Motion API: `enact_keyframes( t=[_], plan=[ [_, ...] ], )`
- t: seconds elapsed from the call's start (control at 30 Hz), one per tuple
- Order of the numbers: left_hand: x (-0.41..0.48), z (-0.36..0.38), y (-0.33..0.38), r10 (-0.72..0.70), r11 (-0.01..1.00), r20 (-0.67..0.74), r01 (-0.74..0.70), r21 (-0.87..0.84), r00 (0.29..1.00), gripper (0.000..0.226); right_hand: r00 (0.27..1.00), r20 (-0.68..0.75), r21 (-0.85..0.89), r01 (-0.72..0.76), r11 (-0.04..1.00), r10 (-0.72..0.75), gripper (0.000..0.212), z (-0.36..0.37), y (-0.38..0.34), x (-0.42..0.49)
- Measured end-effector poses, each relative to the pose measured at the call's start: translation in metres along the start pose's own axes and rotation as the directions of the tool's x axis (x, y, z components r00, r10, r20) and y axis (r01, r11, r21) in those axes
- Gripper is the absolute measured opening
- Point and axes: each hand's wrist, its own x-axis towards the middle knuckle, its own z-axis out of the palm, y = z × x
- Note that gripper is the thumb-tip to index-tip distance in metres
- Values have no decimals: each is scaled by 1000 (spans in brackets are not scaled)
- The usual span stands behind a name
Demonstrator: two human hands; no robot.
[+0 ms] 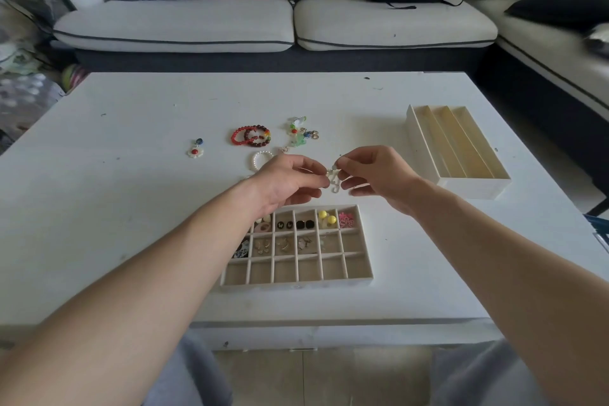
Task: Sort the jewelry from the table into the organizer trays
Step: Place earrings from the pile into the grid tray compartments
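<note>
Earring (332, 179) mid-frame is pinched by left hand (288, 181) and right hand (375, 175), above tray (296, 284); looks tiny, light, fiddly, so I'd hold its top end.

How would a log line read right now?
left hand: pinches white jewelry piece | right hand: pinches it | compartment tray: partly filled

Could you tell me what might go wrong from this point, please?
The small white earring is only pinched between the left hand and the right hand, so it could slip and drop into an already filled slot of the grid tray. The left wrist covers the tray's far-left corner and might knock it.
</note>
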Motion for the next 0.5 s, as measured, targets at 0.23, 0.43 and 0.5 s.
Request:
enact_keyframes(
  t=[0.23,0.43,0.5],
  plan=[
    [-6,4,-2,-29,987,39,23,156,999,17,999,37,21,-37,999,36,10,2,-1,-8],
    [-9,4,-9,3,911,42,-20,413,999,11,988,122,-200,-66,978,92,4,3,2,-14],
    [-9,6,-14,-11,880,55,-16,474,998,11,983,154,-307,-51,950,103,3,3,4,-17]
  ],
)
